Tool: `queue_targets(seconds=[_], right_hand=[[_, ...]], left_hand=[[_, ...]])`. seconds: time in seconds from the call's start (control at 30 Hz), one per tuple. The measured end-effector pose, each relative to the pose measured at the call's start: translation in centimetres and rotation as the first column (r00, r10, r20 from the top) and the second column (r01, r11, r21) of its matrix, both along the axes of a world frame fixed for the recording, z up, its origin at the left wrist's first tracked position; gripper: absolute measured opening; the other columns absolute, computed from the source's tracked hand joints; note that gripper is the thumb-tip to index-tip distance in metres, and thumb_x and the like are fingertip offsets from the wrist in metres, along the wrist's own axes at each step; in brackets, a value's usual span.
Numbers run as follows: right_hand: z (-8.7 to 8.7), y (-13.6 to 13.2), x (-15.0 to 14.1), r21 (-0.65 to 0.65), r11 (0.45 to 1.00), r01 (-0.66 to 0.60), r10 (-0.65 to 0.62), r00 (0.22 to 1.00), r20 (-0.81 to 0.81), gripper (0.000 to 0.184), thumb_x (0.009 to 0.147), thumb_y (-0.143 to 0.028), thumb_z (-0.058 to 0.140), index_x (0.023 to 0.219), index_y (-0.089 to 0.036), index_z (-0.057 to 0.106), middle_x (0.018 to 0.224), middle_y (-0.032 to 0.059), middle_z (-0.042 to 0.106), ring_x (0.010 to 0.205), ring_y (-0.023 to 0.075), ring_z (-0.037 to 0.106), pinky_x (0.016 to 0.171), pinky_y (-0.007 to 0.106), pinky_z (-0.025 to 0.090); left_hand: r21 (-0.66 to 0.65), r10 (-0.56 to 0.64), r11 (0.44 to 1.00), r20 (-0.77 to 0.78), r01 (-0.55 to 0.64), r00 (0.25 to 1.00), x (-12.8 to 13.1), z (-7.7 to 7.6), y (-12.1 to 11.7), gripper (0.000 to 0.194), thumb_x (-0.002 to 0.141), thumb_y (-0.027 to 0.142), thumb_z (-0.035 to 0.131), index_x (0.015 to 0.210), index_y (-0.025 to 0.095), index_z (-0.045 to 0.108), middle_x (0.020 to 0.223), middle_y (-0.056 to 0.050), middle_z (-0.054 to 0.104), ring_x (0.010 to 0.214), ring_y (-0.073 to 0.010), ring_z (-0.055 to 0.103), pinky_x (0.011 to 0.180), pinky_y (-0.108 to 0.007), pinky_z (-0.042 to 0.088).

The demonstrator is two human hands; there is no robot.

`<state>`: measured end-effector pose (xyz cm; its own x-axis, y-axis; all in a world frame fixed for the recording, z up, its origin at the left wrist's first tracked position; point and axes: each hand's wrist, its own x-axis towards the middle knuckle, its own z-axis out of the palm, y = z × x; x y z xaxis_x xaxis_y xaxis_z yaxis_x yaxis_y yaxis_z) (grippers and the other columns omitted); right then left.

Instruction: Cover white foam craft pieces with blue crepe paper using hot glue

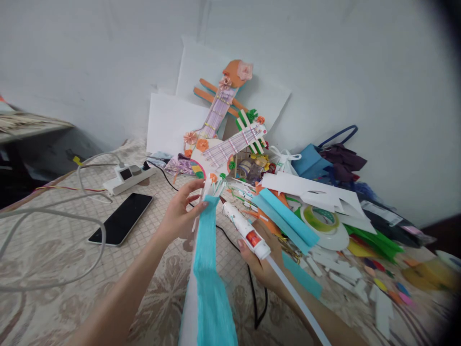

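Observation:
My left hand (187, 211) pinches the upper edge of a strip of blue crepe paper (207, 240). The strip runs down toward me over a long white piece (190, 300), which looks like card. My right hand (264, 257) is wrapped round a white hot glue gun (239, 223). A long glue stick (295, 298) sticks out of its back, and its nozzle points at the upper end of the strip. Just beyond my left fingertips stand two decorated paper guitars (212, 115) (234, 149) with paper flowers and string-like lines.
A phone (122, 218) and a power strip (129, 180) with cables lie on the left. To the right are a blue crepe roll (288, 218), a tape roll (320, 218), white card offcuts (317, 190) and coloured scraps (382, 283). The glue gun's black cord (250, 288) loops below my right hand.

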<state>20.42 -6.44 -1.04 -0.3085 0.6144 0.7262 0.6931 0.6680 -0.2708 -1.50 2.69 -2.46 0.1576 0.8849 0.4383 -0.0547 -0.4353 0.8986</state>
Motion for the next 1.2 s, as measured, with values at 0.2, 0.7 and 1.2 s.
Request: queue_targets(seconds=[0.2,0.7,1.2], right_hand=[[0.5,0.5,0.2,0.077,0.997,-0.011,0.014,0.999,-0.036,0.005,0.089,-0.018,0.052,0.088,-0.023,0.051,0.072,0.0008,0.053,0.068,0.0197,0.055,0.058,0.031,0.044],[0.1,-0.1,-0.2,-0.025,0.996,-0.085,0.086,0.996,0.032,0.011,0.090,-0.015,0.048,0.084,-0.024,0.045,0.072,-0.0005,0.052,0.065,0.0178,0.053,0.054,0.029,0.041],[-0.2,0.3,-0.2,0.000,1.000,0.006,-0.006,0.999,0.041,0.011,0.091,-0.018,0.049,0.083,-0.024,0.045,0.074,0.0000,0.050,0.067,0.0179,0.053,0.057,0.028,0.041]], left_hand=[[-0.009,-0.001,1.000,0.002,0.001,1.000,0.1,0.1,0.0,0.044,0.083,0.034,0.070,0.123,0.026,0.056,0.137,-0.010,0.057,0.133,-0.0293,0.049,0.109,-0.048,0.041],[0.025,-0.036,0.999,-0.007,0.036,0.999,-0.1,0.3,-0.2,0.043,0.084,0.032,0.069,0.125,0.027,0.057,0.138,-0.009,0.054,0.132,-0.0293,0.049,0.110,-0.047,0.040],[0.031,-0.037,0.999,-0.019,0.038,0.999,-0.1,0.4,-0.2,0.039,0.085,0.033,0.066,0.123,0.026,0.056,0.137,-0.010,0.053,0.133,-0.0297,0.047,0.109,-0.048,0.039]])
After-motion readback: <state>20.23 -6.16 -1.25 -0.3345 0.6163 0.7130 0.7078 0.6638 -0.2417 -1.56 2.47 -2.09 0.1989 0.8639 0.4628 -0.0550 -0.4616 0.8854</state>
